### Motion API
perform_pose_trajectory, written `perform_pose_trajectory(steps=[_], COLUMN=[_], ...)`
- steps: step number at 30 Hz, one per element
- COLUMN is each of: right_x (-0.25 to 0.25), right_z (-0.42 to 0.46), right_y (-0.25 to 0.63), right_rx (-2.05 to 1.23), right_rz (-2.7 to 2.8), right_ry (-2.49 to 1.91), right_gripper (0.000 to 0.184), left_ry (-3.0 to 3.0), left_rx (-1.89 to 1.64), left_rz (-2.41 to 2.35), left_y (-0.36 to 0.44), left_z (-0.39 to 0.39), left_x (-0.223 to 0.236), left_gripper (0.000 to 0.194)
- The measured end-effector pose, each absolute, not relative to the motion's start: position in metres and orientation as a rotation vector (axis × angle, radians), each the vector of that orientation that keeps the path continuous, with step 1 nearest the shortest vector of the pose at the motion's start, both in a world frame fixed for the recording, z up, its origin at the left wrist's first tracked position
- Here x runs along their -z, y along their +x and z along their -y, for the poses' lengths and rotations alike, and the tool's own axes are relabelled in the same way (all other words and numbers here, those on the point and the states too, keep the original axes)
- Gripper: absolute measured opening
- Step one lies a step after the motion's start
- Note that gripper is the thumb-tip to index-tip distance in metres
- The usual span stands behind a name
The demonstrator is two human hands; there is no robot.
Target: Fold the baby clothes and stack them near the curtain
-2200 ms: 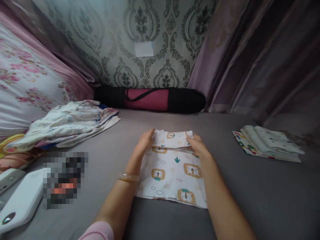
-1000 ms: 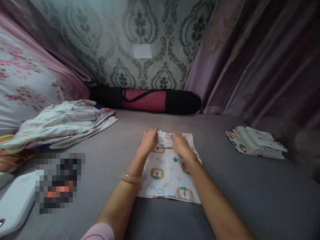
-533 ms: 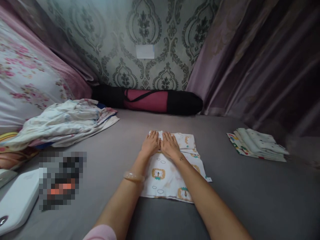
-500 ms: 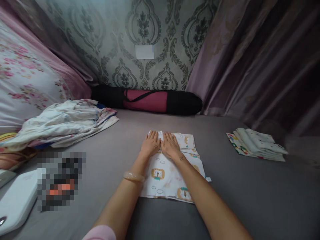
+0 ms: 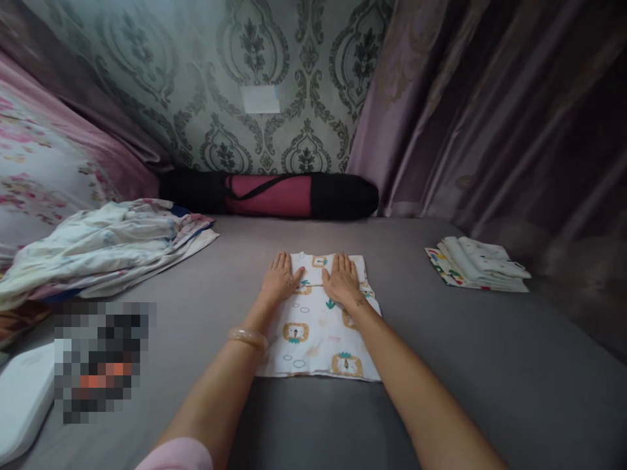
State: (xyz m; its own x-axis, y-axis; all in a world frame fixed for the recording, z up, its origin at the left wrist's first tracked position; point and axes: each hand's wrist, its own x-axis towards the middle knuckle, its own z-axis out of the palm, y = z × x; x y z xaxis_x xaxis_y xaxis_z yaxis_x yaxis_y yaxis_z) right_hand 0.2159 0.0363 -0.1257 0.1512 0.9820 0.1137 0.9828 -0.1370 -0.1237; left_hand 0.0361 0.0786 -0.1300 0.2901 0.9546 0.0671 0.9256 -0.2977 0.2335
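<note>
A white cloth garment printed with lion faces and green leaves lies flat in front of me, its far end folded over toward me in a band. My left hand rests flat on the left end of that band, fingers stretched out. On the band's right part lies my right hand, also flat with the fingers extended. A stretch of the folded band shows between my two thumbs. My forearms cover parts of the garment's left and right edges.
Rumpled pale clothes lie at the left by a floral pillow. A folded cloth stack sits on the right. Behind is a black and pink long bag. A white device and a pixelated patch are at lower left.
My hands first gripped the band's ends, then came together flat at its left and middle. Now they have spread apart along the band, still flat. The view has shifted slightly right.
</note>
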Motion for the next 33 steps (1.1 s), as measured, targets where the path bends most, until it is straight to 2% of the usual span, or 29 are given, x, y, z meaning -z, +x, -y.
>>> perform_pose_trajectory(steps=[9,15,26,33], right_x=[0.122,0.122,0.114,0.097], right_z=[-0.028,-0.024,-0.016,-0.019], right_y=[0.240,0.260,0.312,0.274], right_rx=[0.003,-0.045,-0.360,-0.115], right_rz=[1.806,1.874,1.856,2.015], right_ry=[-2.350,-2.333,-2.277,-2.168], right_gripper=[0.071,0.066,0.065,0.065], left_ry=[2.416,2.459,2.305,2.344], left_rx=[-0.293,-0.305,-0.517,-0.536], left_rz=[-1.686,-1.637,-1.444,-1.436], left_y=[0.023,0.016,-0.008,-0.035], left_z=[-0.083,-0.083,-0.082,-0.053], left_x=[0.134,0.134,0.128,0.133], left_gripper=[0.077,0.076,0.064,0.064])
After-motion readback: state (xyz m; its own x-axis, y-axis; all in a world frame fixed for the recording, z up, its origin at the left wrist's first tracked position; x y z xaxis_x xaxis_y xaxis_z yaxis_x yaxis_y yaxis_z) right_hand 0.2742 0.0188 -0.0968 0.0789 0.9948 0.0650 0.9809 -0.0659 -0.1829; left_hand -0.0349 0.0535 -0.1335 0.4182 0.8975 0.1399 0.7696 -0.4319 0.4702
